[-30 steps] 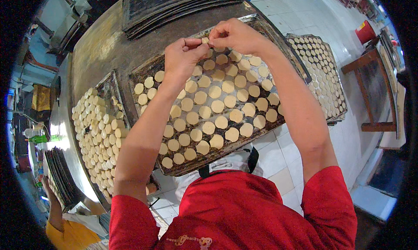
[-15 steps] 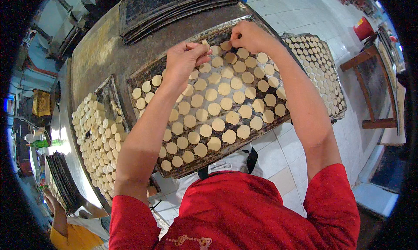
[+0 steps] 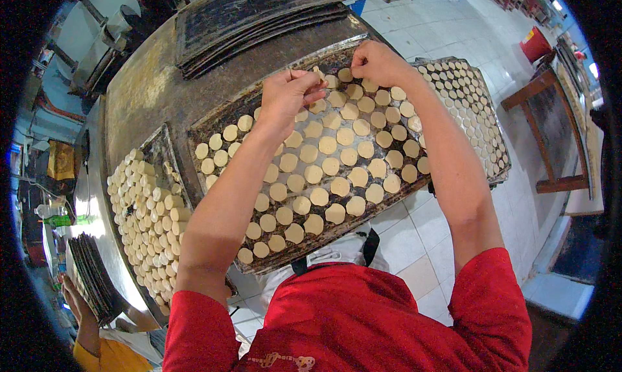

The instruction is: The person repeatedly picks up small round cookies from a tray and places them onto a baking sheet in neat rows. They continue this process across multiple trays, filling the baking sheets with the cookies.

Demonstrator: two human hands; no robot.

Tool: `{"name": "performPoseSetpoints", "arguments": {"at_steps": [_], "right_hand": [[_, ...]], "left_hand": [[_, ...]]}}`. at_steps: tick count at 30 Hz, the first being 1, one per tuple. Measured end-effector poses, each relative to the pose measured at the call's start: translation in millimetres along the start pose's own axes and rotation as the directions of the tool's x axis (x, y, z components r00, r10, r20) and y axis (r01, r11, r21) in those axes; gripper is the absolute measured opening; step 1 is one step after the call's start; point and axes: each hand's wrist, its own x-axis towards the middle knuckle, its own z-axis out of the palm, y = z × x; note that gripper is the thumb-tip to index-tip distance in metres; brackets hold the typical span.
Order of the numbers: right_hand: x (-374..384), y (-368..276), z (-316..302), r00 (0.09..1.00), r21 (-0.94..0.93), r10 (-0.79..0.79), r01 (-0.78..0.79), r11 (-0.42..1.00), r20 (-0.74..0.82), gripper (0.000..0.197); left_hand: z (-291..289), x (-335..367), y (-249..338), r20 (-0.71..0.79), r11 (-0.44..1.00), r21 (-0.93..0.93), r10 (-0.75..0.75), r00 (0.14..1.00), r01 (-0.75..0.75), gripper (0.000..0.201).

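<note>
Left hand (image 3: 285,97) had thumb and fingertips pinched on a pale piece (image 3: 317,69), over the tray's (image 3: 220,121) far edge. Right hand (image 3: 382,64) had its fingers drawn together; couldn't tell if they gripped anything. Key relation: the piece sat left of the right fingertips, a small gap between; left hand nearer, long axis too small to tell. Nearest disc (image 3: 345,75) lay flat on the tray, just left of the right fingertips, right of the piece.
</note>
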Motion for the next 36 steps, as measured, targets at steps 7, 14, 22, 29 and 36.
{"name": "performPoseSetpoints", "arguments": {"at_steps": [7, 14, 22, 29, 36], "right_hand": [[-7, -30, -15, 0.997, 0.299, 0.027, -0.047, 0.953, 0.068, 0.019], [0, 4, -20, 0.999, 0.026, -0.013, 0.012, 1.0, 0.045, 0.019], [-7, 17, -25, 0.999, -0.019, 0.035, -0.035, 0.999, -0.015, 0.017], [-5, 11, -26, 0.995, -0.176, -0.061, 0.047, 0.983, -0.073, 0.016], [-12, 18, -38, 0.985, -0.13, 0.144, -0.155, 0.979, -0.092, 0.015]], "left_hand": [[13, 6, 2, -0.002, 0.997, 0.06, 0.042, 0.999, -0.042, 0.017], [33, 31, -9, 0.057, 0.966, 0.221, 0.122, 0.991, -0.132, 0.015], [37, 28, -5, 0.004, 0.993, 0.022, 0.112, 0.994, -0.112, 0.016], [56, 33, 2, -0.006, 0.982, -0.068, 0.177, 0.984, -0.177, 0.018], [66, 52, -5, 0.017, 0.976, 0.024, 0.215, 0.976, -0.216, 0.017]]}}
